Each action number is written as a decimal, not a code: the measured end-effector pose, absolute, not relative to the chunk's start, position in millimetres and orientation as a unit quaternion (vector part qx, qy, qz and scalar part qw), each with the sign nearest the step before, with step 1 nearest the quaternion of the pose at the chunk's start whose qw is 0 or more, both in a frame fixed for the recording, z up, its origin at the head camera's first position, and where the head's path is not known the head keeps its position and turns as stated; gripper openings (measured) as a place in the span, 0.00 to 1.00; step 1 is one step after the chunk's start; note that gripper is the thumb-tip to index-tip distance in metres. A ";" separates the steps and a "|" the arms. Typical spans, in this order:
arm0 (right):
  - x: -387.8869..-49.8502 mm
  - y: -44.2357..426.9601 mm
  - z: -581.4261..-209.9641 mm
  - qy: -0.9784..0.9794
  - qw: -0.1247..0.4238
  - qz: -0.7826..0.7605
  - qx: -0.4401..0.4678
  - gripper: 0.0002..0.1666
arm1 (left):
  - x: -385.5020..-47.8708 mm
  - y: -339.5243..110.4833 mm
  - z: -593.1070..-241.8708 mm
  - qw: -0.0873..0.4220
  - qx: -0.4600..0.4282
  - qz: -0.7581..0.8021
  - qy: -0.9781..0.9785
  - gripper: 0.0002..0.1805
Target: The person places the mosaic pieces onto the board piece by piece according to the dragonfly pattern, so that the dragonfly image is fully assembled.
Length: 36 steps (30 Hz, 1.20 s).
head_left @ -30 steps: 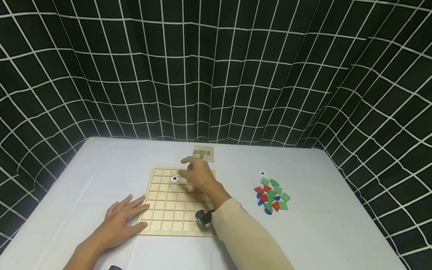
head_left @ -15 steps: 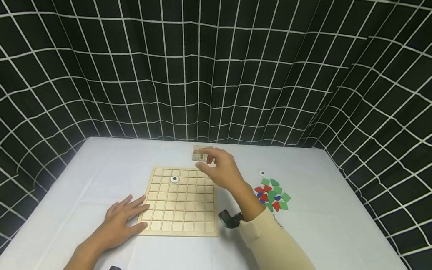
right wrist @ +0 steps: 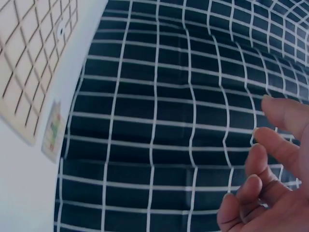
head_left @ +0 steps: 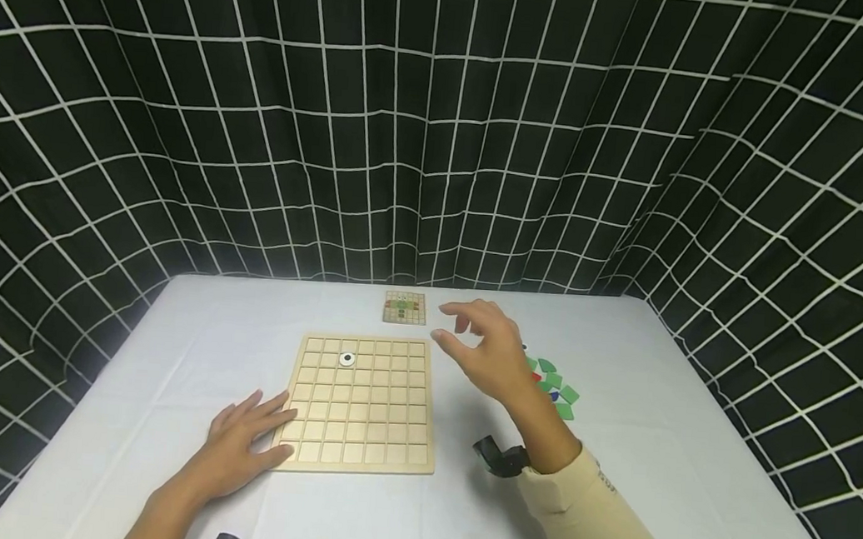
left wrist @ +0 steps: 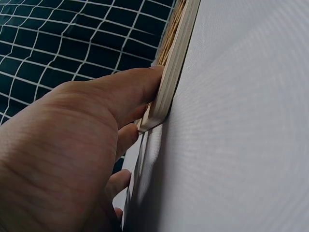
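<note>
A square wooden grid board lies on the white table, with one round white eye piece in its upper left part. My left hand rests spread on the board's left edge; in the left wrist view its fingers touch the board's side. Above the table, right of the board, my right hand holds nothing, thumb and fingers apart. The right wrist view also shows that hand with nothing between its fingers. Behind the board lies a small patterned card.
Several green, red and blue flat pieces lie on the right, partly hidden by my right hand and forearm. Another eye piece behind that hand is barely visible. A black curtain with white grid lines surrounds the table's far side.
My right hand has moved right from over the board, past the card, toward the coloured pieces. The eye piece stays on the board, and my left hand has not moved.
</note>
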State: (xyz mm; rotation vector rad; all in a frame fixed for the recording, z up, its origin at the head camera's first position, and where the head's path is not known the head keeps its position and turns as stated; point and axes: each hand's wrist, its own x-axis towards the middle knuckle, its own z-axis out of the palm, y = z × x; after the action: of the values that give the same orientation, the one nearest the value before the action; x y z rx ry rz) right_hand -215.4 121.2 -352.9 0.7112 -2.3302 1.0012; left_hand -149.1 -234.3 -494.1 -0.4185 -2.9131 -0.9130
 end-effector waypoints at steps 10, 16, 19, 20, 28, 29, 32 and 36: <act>-231.6 160.7 -367.0 -0.838 0.294 0.401 0.223 0.18 | -148.7 -233.0 -493.4 0.028 -0.132 -0.291 -0.947 0.29; -245.0 186.6 -380.9 -0.857 0.275 0.408 0.157 0.18 | -149.5 -232.2 -494.7 0.027 -0.134 -0.293 -0.946 0.28; -252.3 196.8 -389.1 -0.865 0.259 0.411 0.125 0.18 | -149.4 -232.8 -494.0 0.027 -0.135 -0.294 -0.946 0.29; -254.8 199.7 -392.0 -0.868 0.252 0.412 0.114 0.18 | -149.3 -233.3 -493.7 0.027 -0.136 -0.294 -0.946 0.29; -274.3 213.6 -415.4 -0.891 0.190 0.411 0.034 0.21 | -149.0 -235.2 -493.5 0.028 -0.137 -0.297 -0.945 0.29; -276.9 214.9 -419.2 -0.892 0.184 0.412 0.028 0.22 | -148.7 -235.1 -493.6 0.028 -0.135 -0.297 -0.945 0.29; -284.4 218.8 -430.8 -0.892 0.172 0.417 0.016 0.22 | -148.1 -235.1 -493.9 0.029 -0.134 -0.297 -0.945 0.29; -288.4 222.9 -442.3 -0.896 0.162 0.414 -0.003 0.22 | -148.7 -235.1 -493.9 0.030 -0.137 -0.295 -0.945 0.29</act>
State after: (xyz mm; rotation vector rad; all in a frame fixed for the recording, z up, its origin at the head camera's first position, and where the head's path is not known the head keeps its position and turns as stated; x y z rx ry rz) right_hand -288.4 222.9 -442.3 -0.0081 -2.5563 1.1814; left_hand -148.7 -235.1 -493.9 -0.4211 -2.9143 -0.9107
